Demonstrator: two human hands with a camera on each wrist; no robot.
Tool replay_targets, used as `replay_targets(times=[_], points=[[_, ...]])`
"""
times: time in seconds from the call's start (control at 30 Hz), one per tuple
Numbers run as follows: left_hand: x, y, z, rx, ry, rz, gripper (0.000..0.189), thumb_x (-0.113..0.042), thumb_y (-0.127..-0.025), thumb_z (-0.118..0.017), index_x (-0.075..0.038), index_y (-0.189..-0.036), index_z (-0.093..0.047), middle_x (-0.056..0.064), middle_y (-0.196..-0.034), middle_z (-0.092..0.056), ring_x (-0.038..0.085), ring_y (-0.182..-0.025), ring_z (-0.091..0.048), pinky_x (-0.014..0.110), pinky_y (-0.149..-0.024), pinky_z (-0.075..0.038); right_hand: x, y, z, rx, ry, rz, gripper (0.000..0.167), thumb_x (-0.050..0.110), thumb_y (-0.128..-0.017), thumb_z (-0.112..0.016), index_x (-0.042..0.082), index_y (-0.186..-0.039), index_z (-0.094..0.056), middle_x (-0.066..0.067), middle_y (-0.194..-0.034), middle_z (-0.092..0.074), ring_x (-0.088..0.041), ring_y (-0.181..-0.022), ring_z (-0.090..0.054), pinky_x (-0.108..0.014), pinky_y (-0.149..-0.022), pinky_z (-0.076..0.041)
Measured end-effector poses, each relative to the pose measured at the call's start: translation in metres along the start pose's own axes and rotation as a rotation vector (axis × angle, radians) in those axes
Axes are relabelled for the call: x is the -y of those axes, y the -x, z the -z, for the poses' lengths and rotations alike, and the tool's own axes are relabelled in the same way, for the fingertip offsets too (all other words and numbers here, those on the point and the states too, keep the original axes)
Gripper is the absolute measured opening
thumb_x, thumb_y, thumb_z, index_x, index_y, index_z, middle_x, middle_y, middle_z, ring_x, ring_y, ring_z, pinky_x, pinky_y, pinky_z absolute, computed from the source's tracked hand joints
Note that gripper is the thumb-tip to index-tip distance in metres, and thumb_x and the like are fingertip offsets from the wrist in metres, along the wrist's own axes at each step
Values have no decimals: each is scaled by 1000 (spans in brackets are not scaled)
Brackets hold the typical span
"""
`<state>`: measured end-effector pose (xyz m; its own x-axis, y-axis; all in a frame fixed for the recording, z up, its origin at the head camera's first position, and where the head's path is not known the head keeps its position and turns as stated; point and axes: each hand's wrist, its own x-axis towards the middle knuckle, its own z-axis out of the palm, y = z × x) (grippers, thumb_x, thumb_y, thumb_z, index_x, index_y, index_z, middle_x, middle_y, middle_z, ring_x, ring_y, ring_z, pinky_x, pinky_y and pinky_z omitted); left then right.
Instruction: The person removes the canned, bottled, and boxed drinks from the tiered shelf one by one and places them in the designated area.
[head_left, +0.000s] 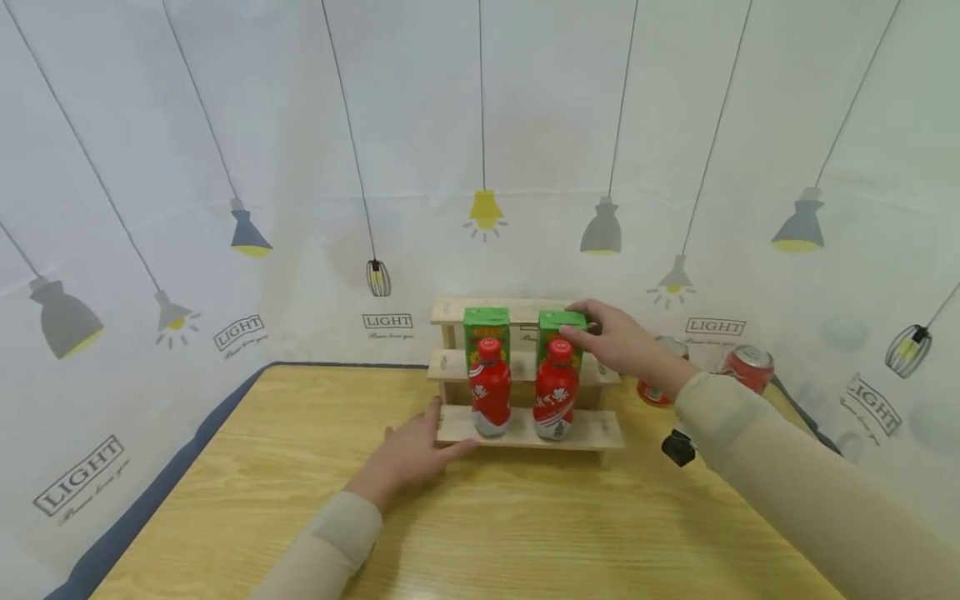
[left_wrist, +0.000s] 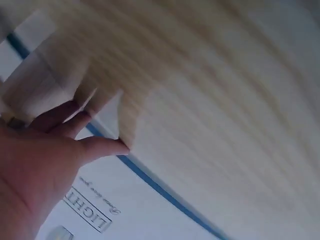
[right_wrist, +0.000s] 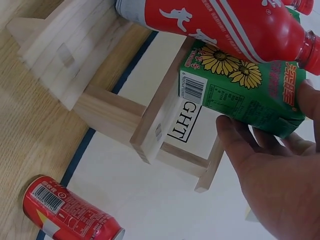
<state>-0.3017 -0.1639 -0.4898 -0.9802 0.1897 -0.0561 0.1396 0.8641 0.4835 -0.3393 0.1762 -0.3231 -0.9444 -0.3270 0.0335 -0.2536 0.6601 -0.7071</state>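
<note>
A three-step wooden rack (head_left: 522, 425) stands on the table. My right hand (head_left: 618, 340) pinches the upper part of the right green drink carton (right_wrist: 230, 90), which stands on the middle step. Another green drink carton (head_left: 486, 318) stands to its left on the same step. Two red bottles (head_left: 490, 392) are upright on the lowest step, in front of the cartons; the right bottle (right_wrist: 220, 25) partly covers the carton in the right wrist view. At the rack's lower left end, my left hand (head_left: 412, 446) grips the board, thumb along its front edge.
On the table (head_left: 300, 467) to the right of the rack stand two red cans, one (head_left: 748, 368) farther right and one (right_wrist: 67, 207) partly behind my right arm. A small black object (head_left: 678, 447) lies near that forearm. A lamp-printed cloth (head_left: 420, 167) hangs behind.
</note>
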Motion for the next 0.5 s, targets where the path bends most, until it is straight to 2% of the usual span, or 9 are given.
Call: replay_targets(times=[0.17,0.33,0.5], points=[[3,2,-1,-11,46,2,125,-94,-85,-50,-10,-172,-17,14,-169,-45,40,-158,-40,83,-125,-9,-2,0,2,-3,35,11,60,49,-109,-56,11,-155,-47,-19,-146,-63,-42,-139,-61,-55,-108,-57],[2,4,0,-10,-8,-13,122,-92,-89,-45,-6,-171,-16,16,-168,-45,41,-157,-41,85,-122,-12,-3,3,7,-8,77,39,54,45,-109,-60,11,-151,-52,-19,-143,-66,-43,-136,-63,-59,-109,-56],[0,4,4,23,-39,-18,123,-94,-89,-42,-8,-172,-14,14,-169,-43,39,-158,-40,85,-122,-14,-6,6,12,-20,108,41,51,34,-107,-66,7,-149,-54,-20,-141,-66,-45,-135,-64,-58,-110,-56]])
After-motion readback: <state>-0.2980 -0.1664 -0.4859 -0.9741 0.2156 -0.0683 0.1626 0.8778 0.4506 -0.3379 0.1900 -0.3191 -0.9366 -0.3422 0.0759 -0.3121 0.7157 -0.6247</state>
